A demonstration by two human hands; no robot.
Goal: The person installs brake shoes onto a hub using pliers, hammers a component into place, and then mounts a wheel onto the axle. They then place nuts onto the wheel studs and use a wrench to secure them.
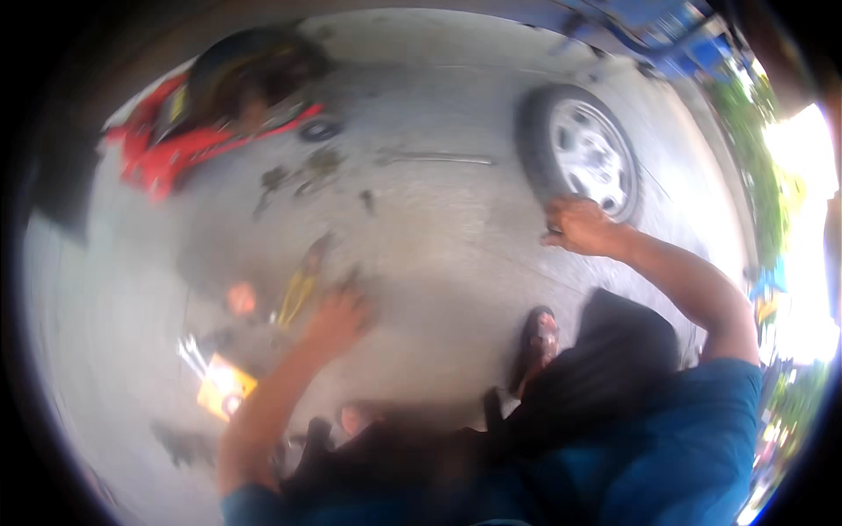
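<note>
Tyred wheel (583, 151) lies face up on concrete floor (438, 223) at two o'clock in the head view, the right hand (581, 226) overlapping its six-o'clock edge with fingers curled; whether they touch or hold anything cannot be told. It looks heavy, with stiff, grippy rubber and a likely slicker metal centre, best gripped by the tread at three and nine. The left hand (340, 317), at eight o'clock, is too blurred to read its grip.

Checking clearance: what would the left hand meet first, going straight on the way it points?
Probably the metal bar on the floor, if the left hand is low enough; blur and unclear depth leave that unsure.
</note>
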